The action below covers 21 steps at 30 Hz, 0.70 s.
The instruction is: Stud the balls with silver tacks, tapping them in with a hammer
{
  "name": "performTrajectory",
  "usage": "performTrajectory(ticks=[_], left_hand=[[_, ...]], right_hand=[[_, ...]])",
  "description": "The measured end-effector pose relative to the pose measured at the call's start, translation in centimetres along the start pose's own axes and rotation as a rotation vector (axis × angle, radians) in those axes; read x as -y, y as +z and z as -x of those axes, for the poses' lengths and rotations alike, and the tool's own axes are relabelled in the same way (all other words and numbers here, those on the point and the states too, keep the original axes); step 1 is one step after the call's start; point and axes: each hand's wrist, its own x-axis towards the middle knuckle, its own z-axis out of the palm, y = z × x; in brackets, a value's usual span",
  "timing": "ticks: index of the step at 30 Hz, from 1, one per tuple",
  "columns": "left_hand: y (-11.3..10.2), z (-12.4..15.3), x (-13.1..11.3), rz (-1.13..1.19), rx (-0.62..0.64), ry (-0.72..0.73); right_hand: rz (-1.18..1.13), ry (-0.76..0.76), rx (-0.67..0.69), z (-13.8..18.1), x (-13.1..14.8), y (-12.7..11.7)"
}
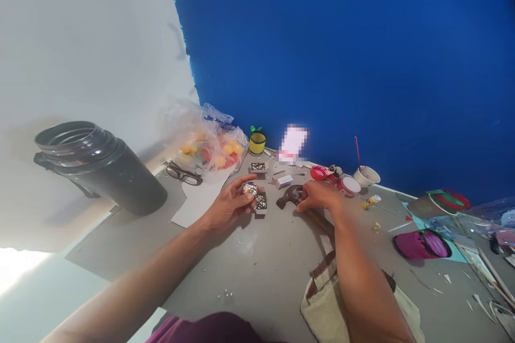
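Between the fingers and thumb of my left hand (231,206) is a small round ball (250,189) with a shiny, silver studded surface. Just behind it on the table stands an open small box (261,203) of silver tacks, close to the fingertips. A second open box (258,167) of tacks sits farther back. My right hand (317,196) has its fingers closed at the neck of a claw hammer (288,196); the hammer's wooden handle runs back under my forearm. A small white closed box (284,181) lies beyond the hammer head.
A dark flask (104,166) and eyeglasses (183,173) stand left, near a plastic bag (213,144) of colourful things. A cloth bag (325,300) lies under my right forearm. Cups, a purple round case (422,245) and scraps fill the right. Loose tacks (227,293) lie in front.
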Motion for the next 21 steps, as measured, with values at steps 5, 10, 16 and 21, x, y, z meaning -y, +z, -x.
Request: performTrajectory(ticks=[5, 10, 16, 21], left_hand=[[-0.1, -0.1, -0.1, -0.017, -0.003, -0.004], [-0.3, -0.3, 0.0, -0.077, -0.055, 0.017], [-0.7, -0.4, 0.2, -0.267, -0.114, 0.089], [-0.5, -0.4, 0.4, -0.342, -0.067, 0.076]], right_hand=[[-0.024, -0.046, 0.074, -0.9, 0.6, 0.9], [-0.133, -0.045, 0.071, -0.2, -0.8, -0.1], [-0.174, -0.135, -0.323, 4.4, 0.0, -3.3], [-0.383, -0.372, -0.556, 6.7, 4.4, -3.1]])
